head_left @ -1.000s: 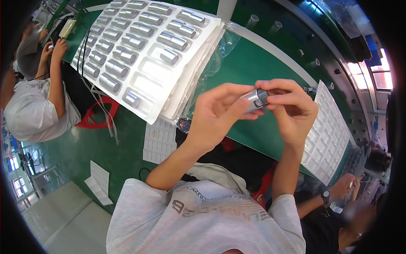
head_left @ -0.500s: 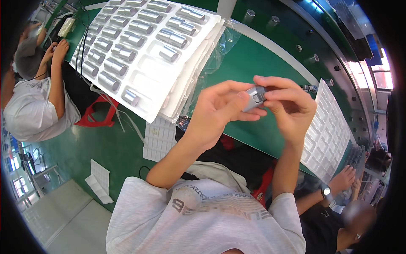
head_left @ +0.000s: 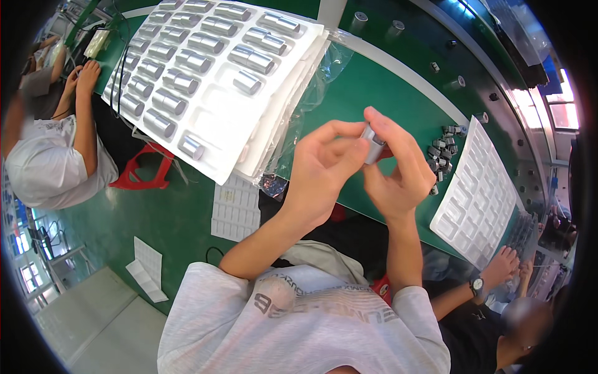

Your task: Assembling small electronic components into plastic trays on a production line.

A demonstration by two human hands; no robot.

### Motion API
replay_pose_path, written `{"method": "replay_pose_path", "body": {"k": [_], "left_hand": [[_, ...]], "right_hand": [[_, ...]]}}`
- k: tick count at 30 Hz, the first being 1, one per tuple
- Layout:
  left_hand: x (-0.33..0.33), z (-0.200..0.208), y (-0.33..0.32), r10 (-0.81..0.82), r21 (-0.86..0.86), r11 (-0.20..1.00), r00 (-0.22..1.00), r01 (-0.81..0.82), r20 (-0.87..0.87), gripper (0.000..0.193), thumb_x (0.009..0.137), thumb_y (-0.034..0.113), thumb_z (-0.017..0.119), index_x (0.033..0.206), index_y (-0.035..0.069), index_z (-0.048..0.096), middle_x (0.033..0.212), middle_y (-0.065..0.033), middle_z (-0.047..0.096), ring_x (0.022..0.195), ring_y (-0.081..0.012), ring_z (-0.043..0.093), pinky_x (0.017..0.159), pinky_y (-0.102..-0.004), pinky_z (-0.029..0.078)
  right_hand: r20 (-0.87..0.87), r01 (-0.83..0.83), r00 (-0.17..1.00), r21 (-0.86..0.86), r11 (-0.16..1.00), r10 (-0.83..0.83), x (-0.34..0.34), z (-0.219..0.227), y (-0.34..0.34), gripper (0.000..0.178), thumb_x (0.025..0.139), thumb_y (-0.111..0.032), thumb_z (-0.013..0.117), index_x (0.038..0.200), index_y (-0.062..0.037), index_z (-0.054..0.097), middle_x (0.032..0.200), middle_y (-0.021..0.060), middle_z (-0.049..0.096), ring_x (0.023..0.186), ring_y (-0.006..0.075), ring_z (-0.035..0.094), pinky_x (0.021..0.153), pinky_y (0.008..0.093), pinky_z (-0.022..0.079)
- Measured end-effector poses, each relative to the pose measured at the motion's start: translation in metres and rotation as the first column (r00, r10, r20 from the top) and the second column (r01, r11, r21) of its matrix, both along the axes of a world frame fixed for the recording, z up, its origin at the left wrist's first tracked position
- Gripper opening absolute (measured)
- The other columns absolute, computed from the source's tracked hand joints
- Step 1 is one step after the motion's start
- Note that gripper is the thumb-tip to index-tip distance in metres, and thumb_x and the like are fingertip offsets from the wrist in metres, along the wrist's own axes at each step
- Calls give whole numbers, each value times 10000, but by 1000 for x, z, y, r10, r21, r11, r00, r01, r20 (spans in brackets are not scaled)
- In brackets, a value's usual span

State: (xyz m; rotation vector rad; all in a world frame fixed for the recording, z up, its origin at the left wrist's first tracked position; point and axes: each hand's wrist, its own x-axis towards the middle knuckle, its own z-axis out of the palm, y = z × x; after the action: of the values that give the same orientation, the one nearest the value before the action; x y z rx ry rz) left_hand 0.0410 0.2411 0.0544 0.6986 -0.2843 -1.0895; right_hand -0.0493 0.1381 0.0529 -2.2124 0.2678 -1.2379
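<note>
Over the green table I hold a short silver metal cylinder (head_left: 374, 151) between both hands. My left hand (head_left: 324, 168) is closed on its left side, thumb lying along it. My right hand (head_left: 402, 168) pinches its other end, with a fingertip at the top and the thumb lower down; fingers cover part of the piece. A white plastic tray (head_left: 215, 149), on a stack at my left, carries rows of similar silver cylinders in its recesses. Just right of my right hand lies a pile of small dark metal parts (head_left: 442, 149).
Another white moulded tray (head_left: 476, 193) lies at the right. Clear plastic film (head_left: 330, 75) hangs by the tray stack. Several cylinders, one of them upright (head_left: 359, 22), are on the far side. People sit at both sides, one with a wristwatch (head_left: 477, 285). A red stool (head_left: 143, 168) stands left.
My right hand has moved left and changed its grip, uncovering the pile of small parts. The cylinder has tilted more upright, and its end with an opening no longer shows clearly.
</note>
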Motion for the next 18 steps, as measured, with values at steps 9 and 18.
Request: {"method": "replay_pose_path", "body": {"k": [9,18], "left_hand": [[26,-6,6,-25,40,999,974,16,225,264,972,45,613,1209,-56,559,1086,-152,702,1025,-204,685,897,-309,540],[88,40,105,-68,-37,810,-156,-585,985,265,766,-49,716,1024,11,704,1024,-124,694,959,-258,662,796,-337,522]], "right_hand": [[-180,-306,911,309,901,371,-2,22,-32,330,744,44,750,1062,-36,720,1110,125,719,973,216,700,859,322,556],[-455,458,747,-177,871,-485,37,-16,-271,364,810,-150,724,1161,-56,698,1021,100,746,962,185,721,888,307,541]]}}
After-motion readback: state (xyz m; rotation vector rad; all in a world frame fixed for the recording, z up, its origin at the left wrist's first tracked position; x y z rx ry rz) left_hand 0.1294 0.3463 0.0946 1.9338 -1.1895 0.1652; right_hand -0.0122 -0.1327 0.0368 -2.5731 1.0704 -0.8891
